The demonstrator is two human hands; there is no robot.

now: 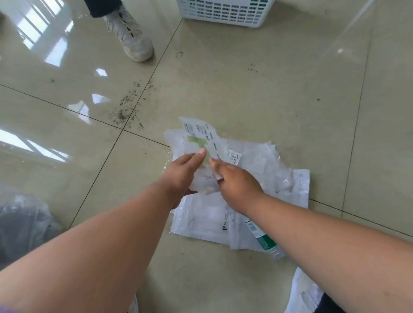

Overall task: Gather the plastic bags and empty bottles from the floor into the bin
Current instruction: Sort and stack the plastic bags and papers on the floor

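A white bag [301, 293] lies crumpled by the person's knee at the near edge of the floor [268, 84], and a grey, filmy heap [18, 223] sits off to the left. Just ahead, a clear bottle [264, 239] with a green label rests on its side, half under the right forearm and touching the pile of bags [203, 217]: flat, glossy, translucent sheets overlapping on the tile.

Both arms reach over that pile. The left hand [181, 174] pinches a crinkled clear wrapper [200, 135] printed with green and black, thumb on top, fingers curled beneath. The right hand [236, 181] meets it from the other side, forefinger out and the other fingers folded on the same film; how firmly it grips cannot be told.

Beyond the hands, dark crumbs [129, 107] speckle the polished beige tiles along a grout line. A bystander's scuffed white shoe [132, 34] stands farther off. At the far edge waits the bin [226, 12], a white plastic lattice basket, well apart from the pile.

The job looks barely begun: bags and bottle remain on the floor, and whatever the bin may hold is hidden from here.
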